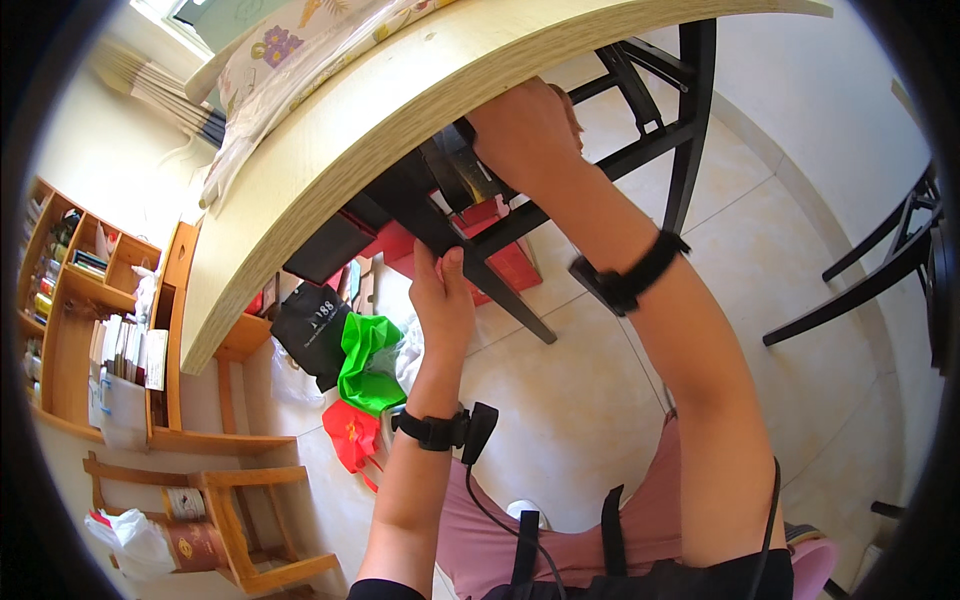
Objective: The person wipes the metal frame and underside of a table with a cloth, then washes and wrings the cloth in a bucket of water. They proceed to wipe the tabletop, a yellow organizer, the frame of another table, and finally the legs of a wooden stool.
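Under the wooden tabletop (360, 142), my left hand (442, 300) points upward with its thumb and a finger against a black frame (480, 274); whether it grips the frame is unclear. My right hand (525, 135) reaches below the tabletop's edge with its fingers curled. It is close to a dark object (457, 161), and the tabletop and the back of the hand hide whatever its fingers hold or touch. Past the black frame lie a red box (514, 274) and a black box (330, 247). Black straps circle both my wrists.
On the tiled floor at left are a black bag (311, 330), a green bag (367, 367) and a red bag (352, 435). A wooden shelf (75, 322) and a wooden chair (255, 525) stand farther left. Black chair legs (840, 292) stand at right. A floral cloth (262, 82) covers the tabletop.
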Action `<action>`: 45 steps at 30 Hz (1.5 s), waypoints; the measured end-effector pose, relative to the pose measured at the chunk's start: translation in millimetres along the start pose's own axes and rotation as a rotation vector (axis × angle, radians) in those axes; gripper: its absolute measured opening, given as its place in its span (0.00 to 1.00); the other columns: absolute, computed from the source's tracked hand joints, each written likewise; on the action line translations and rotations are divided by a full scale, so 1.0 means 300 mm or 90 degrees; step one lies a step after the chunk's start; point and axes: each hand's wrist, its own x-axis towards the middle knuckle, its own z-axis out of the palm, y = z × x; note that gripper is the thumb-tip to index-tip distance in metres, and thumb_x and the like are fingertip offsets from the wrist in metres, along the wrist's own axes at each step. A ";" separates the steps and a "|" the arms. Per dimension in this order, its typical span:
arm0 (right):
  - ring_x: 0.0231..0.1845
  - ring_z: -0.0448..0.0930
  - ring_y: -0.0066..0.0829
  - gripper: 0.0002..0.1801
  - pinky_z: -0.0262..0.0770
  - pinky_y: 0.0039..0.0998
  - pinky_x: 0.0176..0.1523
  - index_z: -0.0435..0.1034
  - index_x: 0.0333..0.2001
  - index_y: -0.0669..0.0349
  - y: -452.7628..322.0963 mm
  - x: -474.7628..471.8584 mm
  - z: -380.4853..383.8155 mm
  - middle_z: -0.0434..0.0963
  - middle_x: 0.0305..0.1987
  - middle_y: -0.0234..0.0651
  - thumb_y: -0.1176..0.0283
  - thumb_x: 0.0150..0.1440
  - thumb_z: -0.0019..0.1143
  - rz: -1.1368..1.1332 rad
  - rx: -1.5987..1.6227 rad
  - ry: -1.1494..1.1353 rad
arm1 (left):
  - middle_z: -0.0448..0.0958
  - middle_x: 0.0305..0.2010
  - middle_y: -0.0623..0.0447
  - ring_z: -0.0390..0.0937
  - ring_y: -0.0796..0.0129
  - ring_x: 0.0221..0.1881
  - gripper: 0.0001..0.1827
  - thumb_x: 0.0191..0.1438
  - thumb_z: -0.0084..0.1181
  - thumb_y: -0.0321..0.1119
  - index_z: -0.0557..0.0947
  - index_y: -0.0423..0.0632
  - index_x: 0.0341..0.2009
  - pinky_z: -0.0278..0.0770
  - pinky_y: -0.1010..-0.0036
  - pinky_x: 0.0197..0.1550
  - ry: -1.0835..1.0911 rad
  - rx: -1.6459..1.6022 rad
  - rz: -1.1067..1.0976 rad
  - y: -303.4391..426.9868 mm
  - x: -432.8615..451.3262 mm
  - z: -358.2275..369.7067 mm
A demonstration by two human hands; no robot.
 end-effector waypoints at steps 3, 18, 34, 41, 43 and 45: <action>0.43 0.73 0.28 0.20 0.70 0.29 0.39 0.71 0.45 0.57 0.011 -0.113 -0.030 0.74 0.47 0.32 0.69 0.45 0.51 -0.063 -0.012 0.028 | 0.76 0.32 0.48 0.72 0.69 0.30 0.17 0.61 0.47 0.36 0.68 0.42 0.52 0.69 0.77 0.35 0.004 -0.018 0.004 0.012 0.002 0.011; 0.46 0.74 0.32 0.27 0.73 0.32 0.42 0.74 0.44 0.56 -0.032 -0.415 -0.216 0.75 0.53 0.35 0.87 0.37 0.52 0.048 0.101 -0.119 | 0.73 0.23 0.46 0.71 0.65 0.21 0.17 0.62 0.47 0.41 0.69 0.42 0.47 0.67 0.75 0.25 0.009 0.014 0.041 -0.006 0.007 0.008; 0.41 0.75 0.32 0.21 0.74 0.31 0.36 0.75 0.38 0.51 -0.176 -0.449 -0.121 0.74 0.39 0.27 0.83 0.39 0.55 0.152 0.151 -0.011 | 0.78 0.42 0.43 0.78 0.50 0.41 0.20 0.61 0.48 0.41 0.68 0.44 0.53 0.73 0.65 0.40 -0.040 0.032 -0.060 -0.014 0.004 -0.002; 0.44 0.75 0.39 0.23 0.74 0.34 0.43 0.75 0.40 0.49 0.019 -0.433 -0.184 0.75 0.41 0.35 0.87 0.42 0.47 0.279 0.175 0.060 | 0.78 0.41 0.45 0.77 0.56 0.43 0.17 0.60 0.48 0.37 0.68 0.44 0.52 0.71 0.72 0.45 -0.018 -0.028 -0.005 -0.020 0.004 -0.009; 0.43 0.74 0.39 0.20 0.74 0.35 0.41 0.75 0.40 0.53 0.128 -0.372 -0.194 0.74 0.42 0.32 0.85 0.45 0.48 0.266 0.015 0.075 | 0.78 0.41 0.45 0.77 0.59 0.42 0.17 0.60 0.48 0.36 0.68 0.43 0.52 0.70 0.72 0.44 -0.036 -0.006 -0.055 -0.016 -0.002 -0.008; 0.43 0.73 0.37 0.18 0.73 0.33 0.40 0.76 0.38 0.53 0.202 -0.352 -0.175 0.75 0.42 0.28 0.83 0.43 0.51 0.226 -0.064 0.025 | 0.78 0.41 0.45 0.77 0.59 0.42 0.17 0.60 0.48 0.35 0.69 0.43 0.52 0.70 0.73 0.44 -0.031 -0.034 -0.048 -0.010 0.004 0.008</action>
